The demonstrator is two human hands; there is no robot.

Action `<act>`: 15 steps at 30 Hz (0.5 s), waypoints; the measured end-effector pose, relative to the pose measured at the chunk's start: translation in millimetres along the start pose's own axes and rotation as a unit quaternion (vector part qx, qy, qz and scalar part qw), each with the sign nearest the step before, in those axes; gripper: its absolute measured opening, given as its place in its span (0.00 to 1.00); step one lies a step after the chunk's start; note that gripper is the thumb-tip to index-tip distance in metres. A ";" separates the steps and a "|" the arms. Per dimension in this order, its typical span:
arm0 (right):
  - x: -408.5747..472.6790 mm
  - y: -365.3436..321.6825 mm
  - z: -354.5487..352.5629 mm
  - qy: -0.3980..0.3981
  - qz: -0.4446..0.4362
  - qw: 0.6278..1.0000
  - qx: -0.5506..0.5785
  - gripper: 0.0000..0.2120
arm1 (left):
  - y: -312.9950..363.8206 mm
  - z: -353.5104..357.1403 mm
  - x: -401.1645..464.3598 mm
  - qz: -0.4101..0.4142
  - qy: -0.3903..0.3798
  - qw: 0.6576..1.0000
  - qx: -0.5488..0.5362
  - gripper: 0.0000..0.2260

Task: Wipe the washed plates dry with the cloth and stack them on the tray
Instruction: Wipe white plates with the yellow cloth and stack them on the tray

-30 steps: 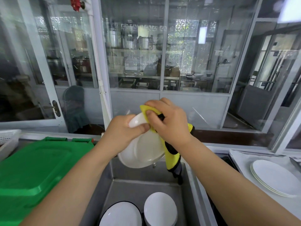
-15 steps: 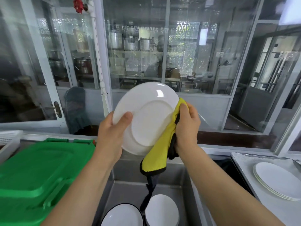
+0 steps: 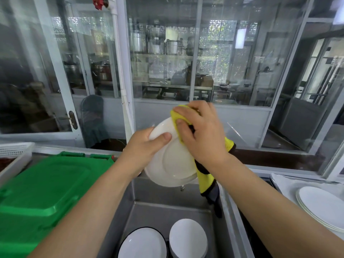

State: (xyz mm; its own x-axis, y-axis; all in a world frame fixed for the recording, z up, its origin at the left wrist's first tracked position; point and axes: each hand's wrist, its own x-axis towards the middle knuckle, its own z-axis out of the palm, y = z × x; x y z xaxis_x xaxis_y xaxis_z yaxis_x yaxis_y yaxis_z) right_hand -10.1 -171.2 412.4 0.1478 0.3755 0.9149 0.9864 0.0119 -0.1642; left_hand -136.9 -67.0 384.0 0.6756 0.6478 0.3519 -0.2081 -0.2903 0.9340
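A white plate (image 3: 172,164) is held tilted above the steel sink (image 3: 167,211). My left hand (image 3: 143,148) grips its left rim, thumb on the face. My right hand (image 3: 201,133) grips a yellow cloth (image 3: 204,175) with a dark edge and presses it over the plate's upper right rim; the cloth's tail hangs down past the plate. More washed dishes lie in the sink: a black-rimmed plate (image 3: 143,244) and a stack of white plates (image 3: 188,239). At the right, a stack of white plates (image 3: 322,207) rests on a tray (image 3: 283,185) lined with white cloth.
A green plastic crate lid (image 3: 42,192) fills the counter to the left of the sink. A white plastic basket (image 3: 13,153) sits at the far left. A glass partition (image 3: 167,71) stands behind the sink.
The plate came down from an upright, raised pose to a lower tilt over the sink. My right hand moved with the cloth from the plate's right edge up over its top rim.
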 end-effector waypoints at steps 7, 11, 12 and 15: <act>11.0 19.6 -2.0 0.025 0.034 0.998 0.038 0.16 | 7.1 -4.4 -3.4 -0.018 0.055 0.990 -0.131 0.12; -3.1 31.1 -1.2 0.062 0.141 0.977 0.148 0.13 | 9.9 -9.1 -1.5 -0.028 0.112 0.972 -0.206 0.09; -8.1 32.0 0.2 0.070 0.158 0.971 0.165 0.13 | 10.0 -9.2 -0.2 -0.033 0.133 0.965 -0.225 0.07; -27.2 29.4 7.9 0.082 0.189 0.964 0.167 0.13 | 9.1 -9.0 4.8 -0.035 0.168 0.943 -0.286 0.08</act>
State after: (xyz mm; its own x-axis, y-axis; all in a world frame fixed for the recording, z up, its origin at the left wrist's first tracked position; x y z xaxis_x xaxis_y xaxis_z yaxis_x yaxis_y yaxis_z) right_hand 14.3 -173.8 379.8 0.5279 0.2608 0.8083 0.7861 0.2103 -0.5813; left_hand -141.9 -60.2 394.7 0.4597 0.8657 0.1981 -0.5837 0.1264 0.8021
